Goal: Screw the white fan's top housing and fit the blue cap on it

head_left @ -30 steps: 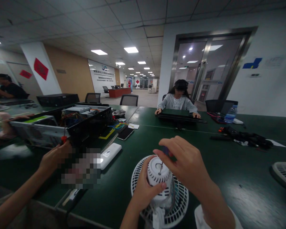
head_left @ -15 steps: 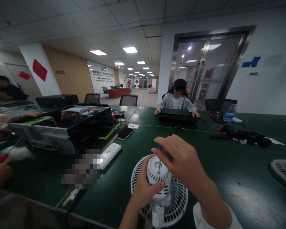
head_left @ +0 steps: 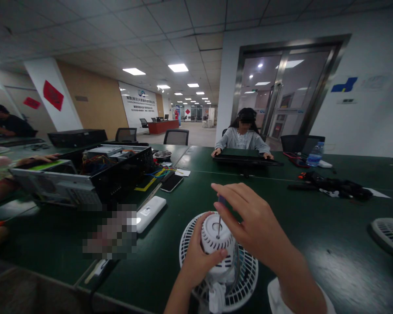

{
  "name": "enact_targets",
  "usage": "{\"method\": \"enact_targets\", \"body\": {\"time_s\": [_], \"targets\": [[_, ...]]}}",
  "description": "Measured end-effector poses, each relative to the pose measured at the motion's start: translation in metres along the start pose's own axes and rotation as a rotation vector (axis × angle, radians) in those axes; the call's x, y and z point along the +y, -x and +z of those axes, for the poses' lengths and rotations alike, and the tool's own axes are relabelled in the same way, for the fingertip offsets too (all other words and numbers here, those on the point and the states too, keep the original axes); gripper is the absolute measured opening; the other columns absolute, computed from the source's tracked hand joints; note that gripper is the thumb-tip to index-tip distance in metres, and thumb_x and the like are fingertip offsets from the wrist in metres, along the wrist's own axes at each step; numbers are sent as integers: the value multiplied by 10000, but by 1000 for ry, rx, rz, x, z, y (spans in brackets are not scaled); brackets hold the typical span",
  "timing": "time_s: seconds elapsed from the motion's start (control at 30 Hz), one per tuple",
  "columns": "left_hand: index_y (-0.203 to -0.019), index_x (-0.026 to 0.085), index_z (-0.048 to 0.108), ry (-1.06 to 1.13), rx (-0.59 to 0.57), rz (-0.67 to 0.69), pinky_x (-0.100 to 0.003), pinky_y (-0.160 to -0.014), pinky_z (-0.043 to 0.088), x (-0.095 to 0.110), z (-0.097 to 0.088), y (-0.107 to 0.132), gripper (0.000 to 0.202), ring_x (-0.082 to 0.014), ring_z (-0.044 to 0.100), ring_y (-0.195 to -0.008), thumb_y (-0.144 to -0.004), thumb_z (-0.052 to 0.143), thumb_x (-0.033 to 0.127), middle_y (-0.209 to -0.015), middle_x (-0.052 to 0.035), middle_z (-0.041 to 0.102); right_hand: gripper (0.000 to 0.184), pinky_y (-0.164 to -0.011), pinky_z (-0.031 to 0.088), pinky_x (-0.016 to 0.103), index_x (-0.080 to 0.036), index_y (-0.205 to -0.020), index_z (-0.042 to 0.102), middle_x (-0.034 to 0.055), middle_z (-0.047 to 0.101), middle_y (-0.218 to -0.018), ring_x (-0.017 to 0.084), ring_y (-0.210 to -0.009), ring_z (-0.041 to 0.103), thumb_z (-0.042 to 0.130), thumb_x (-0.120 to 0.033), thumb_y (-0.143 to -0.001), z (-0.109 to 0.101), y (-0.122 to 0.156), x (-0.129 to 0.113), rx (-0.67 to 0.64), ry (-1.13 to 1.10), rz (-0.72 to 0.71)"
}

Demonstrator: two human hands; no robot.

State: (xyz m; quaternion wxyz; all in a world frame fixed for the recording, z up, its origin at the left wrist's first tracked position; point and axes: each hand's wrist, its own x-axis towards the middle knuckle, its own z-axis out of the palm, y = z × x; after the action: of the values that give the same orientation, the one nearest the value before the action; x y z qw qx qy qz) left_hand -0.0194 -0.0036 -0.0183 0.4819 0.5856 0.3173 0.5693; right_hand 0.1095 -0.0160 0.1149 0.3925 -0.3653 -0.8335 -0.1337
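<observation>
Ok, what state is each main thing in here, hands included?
Fan: face down on the table
Screwdriver: nearly upright, tip down at the fan's back
Left hand: gripping the fan
Right hand: at the screwdriver's handle, tightness of grip unclear
Computer case: open, insides showing
Phone: flat, screen dark
Bottle: upright
Ceiling lights: lit

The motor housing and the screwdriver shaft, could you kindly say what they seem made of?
Motor housing: probably molded plastic, smooth and white, with vent slots. Screwdriver shaft: likely metal, being thin, straight and grayish, though its finish is unclear.
</observation>
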Motion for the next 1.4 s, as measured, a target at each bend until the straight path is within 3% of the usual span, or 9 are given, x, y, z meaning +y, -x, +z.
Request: {"method": "enact_targets", "body": {"time_s": [0.1, 0.27, 0.47, 0.67, 0.83, 0.9, 1.1, 1.27, 1.4], "targets": [[-1233, 213, 402, 8, -10, 1, -354, -989, 384, -1, 0, 0, 709, -265, 479, -1170, -607, 731, 272, -1250, -65, 534, 268, -725, 462, 281, -105, -1114, 534, 78, 648, -915, 163, -832, 572, 432, -141, -869, -4, 1, -1, 1, -77, -69], [-1231, 216, 405, 5, 5, 4, -347, -990, 381, 1, 0, -1, 699, -256, 490, -1154, -613, 726, 270, -1237, -60, 537, 178, -572, 422, 278, -142, -880, 621, 36, 597, -670, 157, -633, 526, 491, -263, -864, 1, -1, -2, 41, 55, -53], [-1218, 215, 420, 18, -1, 9, -347, -977, 392, 2, 1, 0, 688, -261, 500, -1145, -606, 731, 272, -1239, -66, 539, 293, -735, 473, 305, -119, -1136, 533, 91, 641, -949, 172, -862, 569, 408, -146, -872, -1, -1, -2, 21, -74, -69], [-1229, 200, 410, -3, -2, -2, -366, -984, 387, 2, 1, 0, 703, -269, 500, -1145, -608, 727, 295, -1228, -77, 544, 172, -578, 435, 285, -145, -877, 628, 45, 602, -688, 165, -656, 534, 502, -260, -855, 0, -1, -2, 42, 4, -32], [-1236, 200, 410, -12, 1, -10, -372, -985, 387, 4, 1, -1, 710, -276, 490, -1155, -607, 725, 300, -1240, -78, 537, 307, -732, 462, 295, -138, -1147, 542, 80, 626, -960, 166, -871, 551, 448, -147, -855, -4, 1, -3, -54, -138, -28], [-1245, 198, 402, -6, -4, -13, -380, -985, 388, 2, 1, 0, 724, -283, 487, -1160, -605, 724, 308, -1243, -81, 538, 341, -752, 460, 274, -133, -1180, 509, 68, 633, -966, 147, -873, 556, 439, -111, -847, -6, 1, -3, -88, -206, -50], [-1270, 178, 383, -29, 32, -34, -398, -1024, 345, -1, 0, 2, 763, -292, 448, -1200, -599, 727, 294, -1281, -97, 503, 129, -620, 449, 298, -151, -900, 615, 50, 621, -759, 172, -704, 541, 547, -232, -826, -3, -2, -4, -39, -71, -1], [-1230, 196, 428, -11, 13, -24, -395, -986, 386, 4, 0, 0, 718, -295, 486, -1155, -591, 731, 317, -1231, -81, 546, 236, -747, 460, 281, -129, -1060, 565, 65, 651, -929, 157, -856, 569, 484, -139, -838, -5, 1, -3, -41, -167, -44], [-1242, 187, 401, -14, 14, -13, -400, -1008, 357, 3, 1, 0, 725, -287, 473, -1168, -602, 722, 299, -1248, -91, 527, 148, -623, 446, 286, -136, -919, 616, 45, 634, -735, 163, -693, 553, 508, -203, -845, -2, 1, -3, 9, -12, -38]]}}
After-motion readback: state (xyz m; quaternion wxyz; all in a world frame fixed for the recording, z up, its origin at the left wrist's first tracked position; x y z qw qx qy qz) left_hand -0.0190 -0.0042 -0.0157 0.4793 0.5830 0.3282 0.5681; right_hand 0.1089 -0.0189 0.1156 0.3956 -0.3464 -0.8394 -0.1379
